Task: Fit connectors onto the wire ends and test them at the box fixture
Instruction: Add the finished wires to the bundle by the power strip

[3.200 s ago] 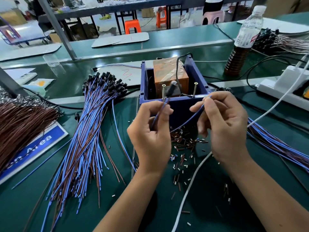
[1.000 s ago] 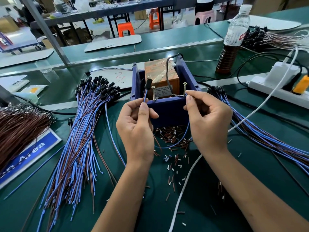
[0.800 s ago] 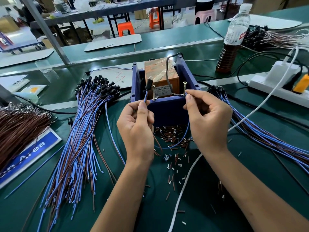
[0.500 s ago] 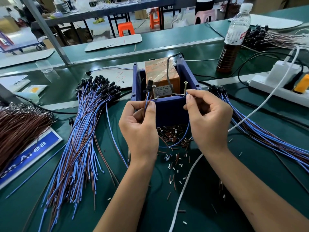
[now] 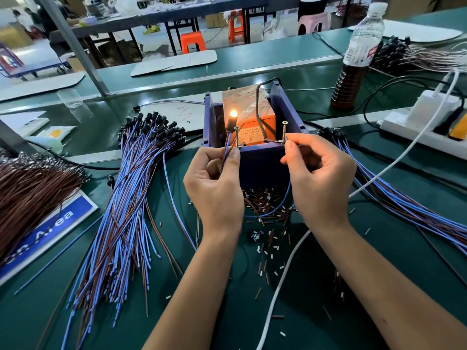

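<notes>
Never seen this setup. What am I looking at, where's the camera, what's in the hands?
There is no robot here: a person works with bare hands, filmed by one wide-angle camera worn on the head, looking forward and down.

The left hand pinches a blue and brown wire pair that ends in a small lamp, which glows orange. The right hand pinches the pair's other end near the right screw. Two upright screws stand on the front wall of the blue box fixture; they look like the test contacts.

On the green table lie a big wire bundle on the left, another bundle on the right, small scattered sleeves, a power strip and a bottle.
</notes>
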### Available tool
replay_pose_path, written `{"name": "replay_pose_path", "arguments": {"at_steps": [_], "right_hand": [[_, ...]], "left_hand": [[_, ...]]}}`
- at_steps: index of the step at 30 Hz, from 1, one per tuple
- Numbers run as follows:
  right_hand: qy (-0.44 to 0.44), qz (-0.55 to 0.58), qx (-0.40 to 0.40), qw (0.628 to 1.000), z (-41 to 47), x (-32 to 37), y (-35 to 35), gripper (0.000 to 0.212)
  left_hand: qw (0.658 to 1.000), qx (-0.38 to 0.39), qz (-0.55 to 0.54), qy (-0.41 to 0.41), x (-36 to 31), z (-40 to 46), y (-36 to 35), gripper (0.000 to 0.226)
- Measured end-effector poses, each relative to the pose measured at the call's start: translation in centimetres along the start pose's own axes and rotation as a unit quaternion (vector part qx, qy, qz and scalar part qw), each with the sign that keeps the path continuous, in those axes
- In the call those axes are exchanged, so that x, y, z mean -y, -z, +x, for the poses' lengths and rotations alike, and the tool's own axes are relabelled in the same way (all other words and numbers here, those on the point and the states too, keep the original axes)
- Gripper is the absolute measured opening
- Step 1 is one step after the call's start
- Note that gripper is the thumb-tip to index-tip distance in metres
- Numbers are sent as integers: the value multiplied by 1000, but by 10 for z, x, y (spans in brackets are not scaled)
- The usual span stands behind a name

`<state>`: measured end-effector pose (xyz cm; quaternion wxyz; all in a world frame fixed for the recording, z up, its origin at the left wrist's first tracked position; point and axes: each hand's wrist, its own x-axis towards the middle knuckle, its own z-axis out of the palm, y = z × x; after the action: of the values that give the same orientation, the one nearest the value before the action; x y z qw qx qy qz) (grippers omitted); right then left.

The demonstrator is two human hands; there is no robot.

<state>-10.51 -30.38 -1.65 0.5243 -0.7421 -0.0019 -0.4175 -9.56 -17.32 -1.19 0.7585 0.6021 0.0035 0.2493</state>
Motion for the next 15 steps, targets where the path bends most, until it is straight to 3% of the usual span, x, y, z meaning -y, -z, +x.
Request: {"name": "replay_pose_path", "arguments": {"at_steps": [11, 15], "right_hand": [[1, -3, 5, 1000, 0, 0, 1, 14], [-11, 4, 4, 1000, 0, 0, 2, 14]], "left_hand": [[1000, -2, -5, 10, 3, 0, 3, 27], [999, -34, -17, -16, -1, -2, 4, 26]]}}
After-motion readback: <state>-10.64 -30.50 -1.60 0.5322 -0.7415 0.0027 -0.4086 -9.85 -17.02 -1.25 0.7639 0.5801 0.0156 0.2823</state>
